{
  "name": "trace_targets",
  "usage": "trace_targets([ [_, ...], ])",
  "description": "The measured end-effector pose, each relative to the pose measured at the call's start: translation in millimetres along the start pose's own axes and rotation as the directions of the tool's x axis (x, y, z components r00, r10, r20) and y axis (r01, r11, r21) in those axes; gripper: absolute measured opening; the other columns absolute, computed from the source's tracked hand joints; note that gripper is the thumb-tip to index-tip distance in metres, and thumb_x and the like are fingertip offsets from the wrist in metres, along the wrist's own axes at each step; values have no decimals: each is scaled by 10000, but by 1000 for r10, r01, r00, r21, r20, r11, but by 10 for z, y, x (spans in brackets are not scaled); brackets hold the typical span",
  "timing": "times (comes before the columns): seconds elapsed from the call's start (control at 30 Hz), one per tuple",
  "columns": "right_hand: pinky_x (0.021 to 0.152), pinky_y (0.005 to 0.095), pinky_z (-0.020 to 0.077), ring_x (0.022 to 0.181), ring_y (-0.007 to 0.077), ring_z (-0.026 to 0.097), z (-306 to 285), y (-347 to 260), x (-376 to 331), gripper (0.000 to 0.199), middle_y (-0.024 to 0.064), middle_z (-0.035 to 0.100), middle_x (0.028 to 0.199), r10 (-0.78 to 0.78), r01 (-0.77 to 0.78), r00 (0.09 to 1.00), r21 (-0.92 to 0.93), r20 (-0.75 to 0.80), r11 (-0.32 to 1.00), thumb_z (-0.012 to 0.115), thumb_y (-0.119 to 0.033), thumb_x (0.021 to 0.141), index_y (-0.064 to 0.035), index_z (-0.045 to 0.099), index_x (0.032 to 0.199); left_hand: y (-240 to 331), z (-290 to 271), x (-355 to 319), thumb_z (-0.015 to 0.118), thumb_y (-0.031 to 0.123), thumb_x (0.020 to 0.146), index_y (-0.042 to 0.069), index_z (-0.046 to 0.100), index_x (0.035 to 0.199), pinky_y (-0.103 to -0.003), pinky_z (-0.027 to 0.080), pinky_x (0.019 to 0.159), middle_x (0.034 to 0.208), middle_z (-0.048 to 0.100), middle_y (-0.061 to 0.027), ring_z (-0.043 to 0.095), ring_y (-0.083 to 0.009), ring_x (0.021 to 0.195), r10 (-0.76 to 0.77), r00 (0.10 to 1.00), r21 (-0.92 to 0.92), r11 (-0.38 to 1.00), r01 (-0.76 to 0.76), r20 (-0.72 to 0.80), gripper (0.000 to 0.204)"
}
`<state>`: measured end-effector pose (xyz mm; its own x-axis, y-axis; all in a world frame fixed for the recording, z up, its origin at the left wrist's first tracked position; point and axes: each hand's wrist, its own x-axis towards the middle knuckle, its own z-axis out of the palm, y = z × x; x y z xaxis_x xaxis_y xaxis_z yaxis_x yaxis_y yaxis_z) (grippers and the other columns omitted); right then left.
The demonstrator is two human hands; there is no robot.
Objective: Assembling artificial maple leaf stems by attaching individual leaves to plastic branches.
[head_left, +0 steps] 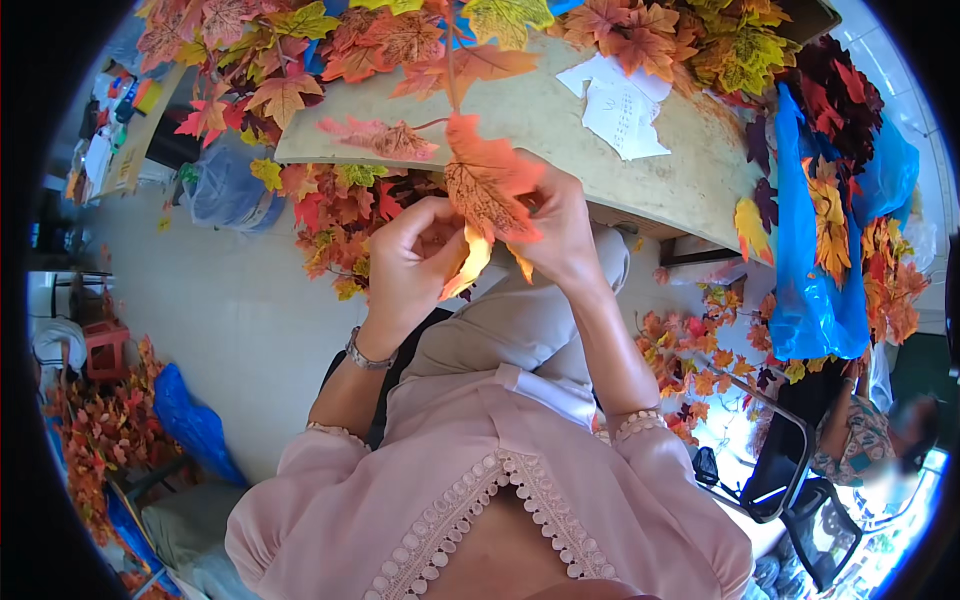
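Note:
In front of my lap, at the table's near edge, both hands are closed on a spray of artificial maple leaves. A large orange-red maple leaf (485, 185) on it hangs between them. My left hand (410, 262) pinches low on the spray, thumb against a yellow-orange leaf (470, 262). Behind the large leaf, the fingers of my right hand (562, 228) are bent in, their tips partly hidden. From the leaf a thin brown stem (453, 85) runs away across the table, with more orange leaves along it.
Torn white paper (620, 115) lies on the worn table (540, 125). Artificial leaves heap along its far side and hang below its front edge. A blue plastic bag (812, 270) hangs at the right. Leaf piles (110, 430) and a red stool (104, 350) stand left. Another person (865, 440) is at far right.

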<state>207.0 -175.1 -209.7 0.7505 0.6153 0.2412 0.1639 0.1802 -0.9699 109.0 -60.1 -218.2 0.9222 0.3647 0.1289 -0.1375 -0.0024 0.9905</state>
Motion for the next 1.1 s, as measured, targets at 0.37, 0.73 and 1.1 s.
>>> trace_targets([
  [0.37, 662, 208, 442, 759, 71, 527, -288, -173, 84, 192, 56, 603, 808, -7, 11, 976, -19, 219, 1000, 520, 51, 778, 42, 598, 953, 102, -120, 108, 559, 60, 821, -32, 559, 871, -213, 449, 481, 690, 564, -58, 551, -102, 562, -231, 882, -359, 848, 390, 412, 105],
  [0.73, 770, 326, 432, 848, 293, 557, -242, -104, 237, 190, 139, 603, 891, -374, 416, 909, -386, 181, 824, 614, -72, 736, -5, 608, 914, 38, -79, 285, 508, 84, 845, -23, 535, 942, -220, 456, 497, 765, 531, -66, 541, -121, 591, -126, 863, -625, 639, 448, 490, 147],
  [1.1, 899, 296, 358, 1039, 170, 492, -772, -314, 139, 341, 97, 548, 1083, -237, 212, 969, -246, -76, 946, 552, -201, 850, 21, 514, 1105, 182, -256, 265, 578, 156, 803, 43, 455, 919, -195, 363, 376, 722, 486, -56, 461, -110, 494, 80, 980, -745, 661, 84, 181, 203],
])
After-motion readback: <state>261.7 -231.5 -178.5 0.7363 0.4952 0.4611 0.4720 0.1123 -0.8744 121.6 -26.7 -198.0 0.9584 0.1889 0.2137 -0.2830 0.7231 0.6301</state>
